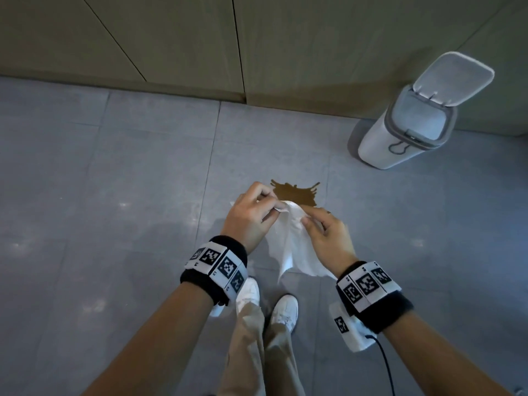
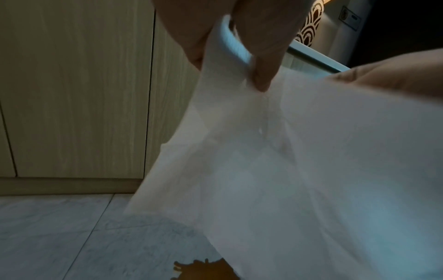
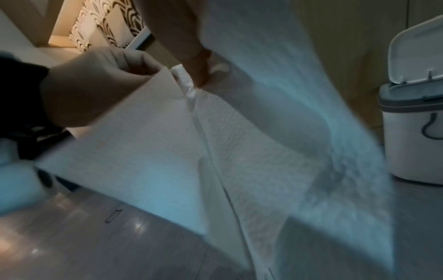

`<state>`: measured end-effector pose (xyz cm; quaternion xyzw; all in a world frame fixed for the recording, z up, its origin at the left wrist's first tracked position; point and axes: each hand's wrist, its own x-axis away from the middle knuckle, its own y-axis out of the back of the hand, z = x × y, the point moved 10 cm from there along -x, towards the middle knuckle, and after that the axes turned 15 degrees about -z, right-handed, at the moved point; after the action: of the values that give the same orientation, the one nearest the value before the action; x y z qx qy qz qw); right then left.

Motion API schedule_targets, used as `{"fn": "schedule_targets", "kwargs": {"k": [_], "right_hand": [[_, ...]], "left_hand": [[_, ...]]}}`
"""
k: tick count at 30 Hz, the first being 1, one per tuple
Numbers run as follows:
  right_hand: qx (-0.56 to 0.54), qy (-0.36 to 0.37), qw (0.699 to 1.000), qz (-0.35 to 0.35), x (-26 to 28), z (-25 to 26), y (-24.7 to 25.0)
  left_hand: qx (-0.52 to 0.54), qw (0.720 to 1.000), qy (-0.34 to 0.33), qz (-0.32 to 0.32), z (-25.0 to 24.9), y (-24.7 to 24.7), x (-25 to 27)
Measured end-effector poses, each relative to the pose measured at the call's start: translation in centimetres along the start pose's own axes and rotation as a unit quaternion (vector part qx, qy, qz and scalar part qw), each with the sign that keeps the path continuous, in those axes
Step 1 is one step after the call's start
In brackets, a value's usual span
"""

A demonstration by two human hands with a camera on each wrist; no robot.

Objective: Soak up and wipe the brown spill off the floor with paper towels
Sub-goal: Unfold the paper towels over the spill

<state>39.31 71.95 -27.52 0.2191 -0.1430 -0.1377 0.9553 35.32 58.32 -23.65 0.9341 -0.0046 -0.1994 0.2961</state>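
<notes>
A brown spill (image 1: 297,192) lies on the grey tiled floor (image 1: 114,195), its near edge hidden behind my hands; it also shows at the bottom of the left wrist view as the brown spill (image 2: 206,269). Both hands hold a white paper towel (image 1: 291,247) in the air above the floor, just short of the spill. My left hand (image 1: 257,212) pinches its top left edge and my right hand (image 1: 323,230) pinches its top right edge. The paper towel (image 2: 299,180) hangs loose below the fingers, and the paper towel (image 3: 182,144) shows a crease down its middle.
A white bin (image 1: 405,130) with a grey rim and its lid up stands to the right of the spill by the wooden cabinet fronts (image 1: 171,47). My white shoes (image 1: 283,310) and beige trousers are below the hands.
</notes>
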Motion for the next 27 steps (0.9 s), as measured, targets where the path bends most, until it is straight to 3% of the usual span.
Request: {"fn": "schedule_targets", "kwargs": {"k": [3, 6, 8, 10, 13, 15, 22, 24, 27], "right_hand": [[0.039, 0.044, 0.998, -0.004, 0.1, 0.2, 0.1], [0.06, 0.051, 0.997, -0.009, -0.1, -1.0, 0.0], [0.033, 0.0, 0.999, 0.01, -0.3, -2.6, -0.7], [-0.001, -0.049, 0.997, 0.062, 0.0, -4.8, -2.0], [0.015, -0.083, 0.982, 0.166, 1.0, -8.8, -4.3], [0.012, -0.096, 0.976, 0.196, 1.5, -11.7, -5.5], [0.003, -0.138, 0.971, 0.197, -0.7, -23.1, -8.0], [0.002, -0.139, 0.969, 0.205, -1.8, -25.3, -8.6], [-0.023, -0.167, 0.968, 0.184, -4.3, -29.5, -9.2]], "left_hand": [[-0.055, 0.996, -0.073, -0.022, -0.7, -0.5, 0.4], [-0.042, 0.994, -0.095, -0.021, -0.9, -1.3, 0.8], [0.001, 0.999, -0.054, 0.004, 0.3, -2.2, 1.2], [0.064, 0.996, 0.052, 0.032, 2.8, -3.3, 1.7], [0.087, 0.971, 0.208, 0.076, 6.3, -5.0, 3.0], [0.076, 0.945, 0.284, 0.144, 8.9, -7.1, 4.6], [-0.015, 0.868, 0.285, 0.406, 17.6, -16.4, 11.3], [-0.004, 0.85, 0.288, 0.441, 19.0, -18.1, 12.6], [0.011, 0.848, 0.29, 0.443, 21.5, -21.5, 13.6]]}}
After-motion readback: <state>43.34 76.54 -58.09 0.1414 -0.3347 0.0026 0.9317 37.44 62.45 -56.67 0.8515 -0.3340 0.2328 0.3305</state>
